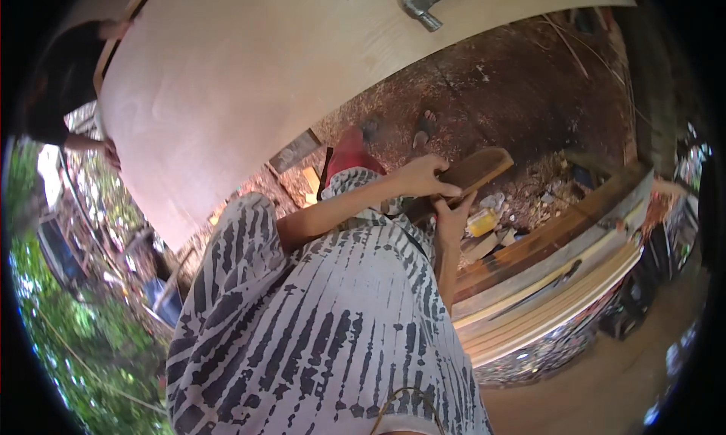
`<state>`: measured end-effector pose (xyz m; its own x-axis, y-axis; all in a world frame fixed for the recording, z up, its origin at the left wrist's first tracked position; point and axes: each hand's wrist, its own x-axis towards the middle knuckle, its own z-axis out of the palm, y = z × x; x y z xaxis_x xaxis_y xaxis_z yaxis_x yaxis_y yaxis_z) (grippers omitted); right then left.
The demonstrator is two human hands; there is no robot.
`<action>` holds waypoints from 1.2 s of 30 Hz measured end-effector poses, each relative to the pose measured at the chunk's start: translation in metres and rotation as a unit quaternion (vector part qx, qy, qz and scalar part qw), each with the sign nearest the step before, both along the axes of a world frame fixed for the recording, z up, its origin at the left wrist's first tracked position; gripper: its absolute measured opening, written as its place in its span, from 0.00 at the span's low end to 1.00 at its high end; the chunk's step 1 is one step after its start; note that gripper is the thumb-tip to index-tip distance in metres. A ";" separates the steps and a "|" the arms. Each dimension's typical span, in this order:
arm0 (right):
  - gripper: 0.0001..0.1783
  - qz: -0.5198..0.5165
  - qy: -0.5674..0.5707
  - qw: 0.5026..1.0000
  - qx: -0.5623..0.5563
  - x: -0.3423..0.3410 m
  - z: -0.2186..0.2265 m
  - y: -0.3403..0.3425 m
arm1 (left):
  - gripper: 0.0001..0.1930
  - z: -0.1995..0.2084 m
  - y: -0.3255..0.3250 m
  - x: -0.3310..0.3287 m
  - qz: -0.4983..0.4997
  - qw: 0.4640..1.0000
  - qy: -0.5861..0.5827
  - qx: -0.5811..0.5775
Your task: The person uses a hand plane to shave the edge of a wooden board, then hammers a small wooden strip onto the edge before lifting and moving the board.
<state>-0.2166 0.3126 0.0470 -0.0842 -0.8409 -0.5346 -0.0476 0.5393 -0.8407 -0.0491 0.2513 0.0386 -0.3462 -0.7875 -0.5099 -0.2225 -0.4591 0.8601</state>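
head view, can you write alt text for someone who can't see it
A person's left hand and right hand grip a brown piece, apparently wooden. Beyond it, a hammer lies on a large pale board, with another person at the board's left edge.

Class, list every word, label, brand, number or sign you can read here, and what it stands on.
There are none that can be read.
Wood piece, board, hammer: no lettering visible.
Yellow container: too small and blurred to tell.
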 end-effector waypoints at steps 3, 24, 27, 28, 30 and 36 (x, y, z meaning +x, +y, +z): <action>0.56 0.060 -0.032 0.997 0.032 -0.049 0.005 -0.045 | 0.38 -0.009 -0.023 -0.036 -0.037 0.993 0.060 0.091; 0.46 0.189 -0.078 0.953 0.222 -0.124 0.006 -0.133 | 0.46 -0.019 -0.024 -0.078 0.241 0.876 0.336 0.249; 0.44 0.084 -0.196 0.934 0.287 -0.082 0.007 -0.110 | 0.42 -0.036 -0.016 -0.030 0.152 0.957 0.164 0.185; 0.43 0.067 -0.231 0.923 0.299 -0.056 0.004 -0.106 | 0.39 -0.047 -0.010 -0.017 0.075 0.991 0.031 0.105; 0.41 0.036 -0.290 0.915 0.278 -0.019 0.000 -0.098 | 0.31 0.013 -0.014 0.035 0.102 0.946 -0.298 -0.079; 0.44 -0.015 -0.169 0.984 0.061 0.069 -0.035 -0.139 | 0.37 -0.078 -0.021 0.363 0.152 0.717 -0.564 -0.380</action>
<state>-0.1474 0.1738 0.0117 0.0921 -0.7690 -0.6326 0.2406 0.6337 -0.7352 0.3137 0.2302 -0.0389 0.1960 -0.9378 0.2867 -0.9624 -0.1279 0.2396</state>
